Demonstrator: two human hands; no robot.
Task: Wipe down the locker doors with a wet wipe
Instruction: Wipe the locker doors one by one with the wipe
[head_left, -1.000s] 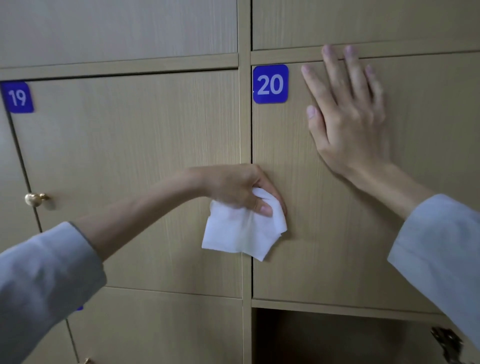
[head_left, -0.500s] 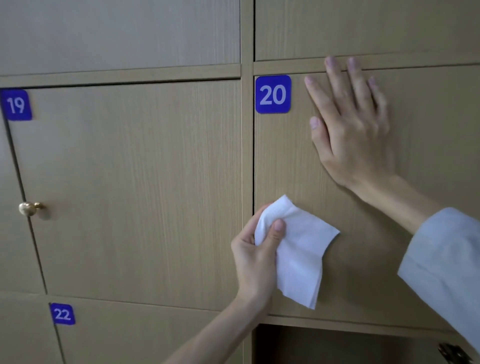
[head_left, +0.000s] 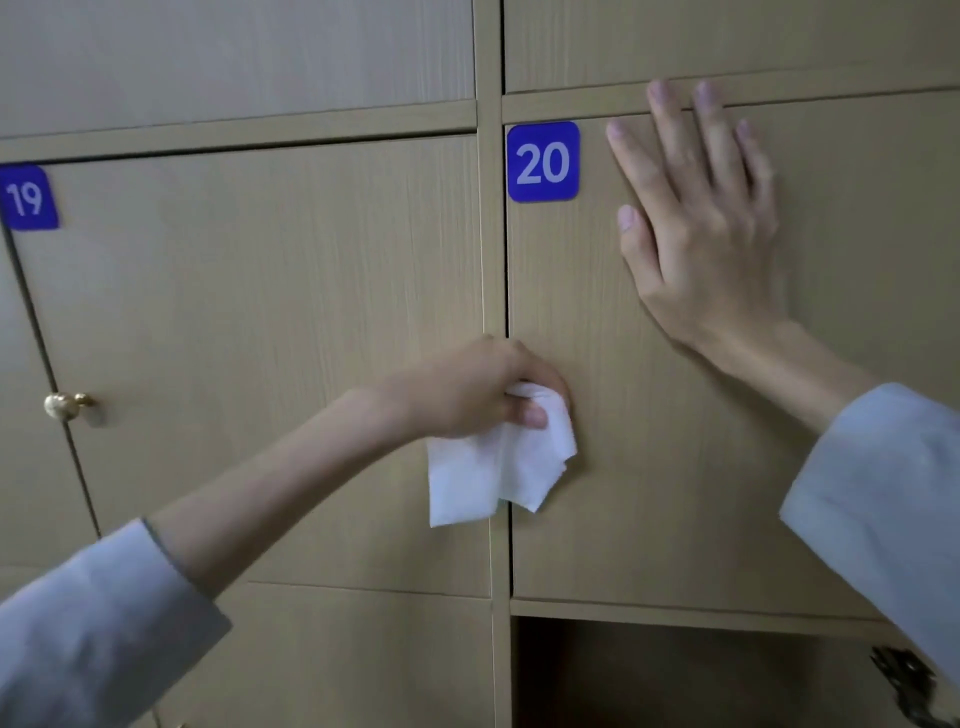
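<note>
Just wet wipe (head_left: 498, 467) under left grip (head_left: 478, 395)

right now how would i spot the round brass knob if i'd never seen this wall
Start at the wall of tan wooden locker doors and find the blue number plate 19 at far left. Below it, on the door edge, sits the brass knob. It is the only shiny round fitting among the flat panels in view.

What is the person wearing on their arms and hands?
Both arms wear loose, pale grey-blue sleeves. The left sleeve is pushed up, so the forearm is bare. The right sleeve ends a little above the wrist. The left hand and right hand are bare: no gloves, rings or watch show.
</note>
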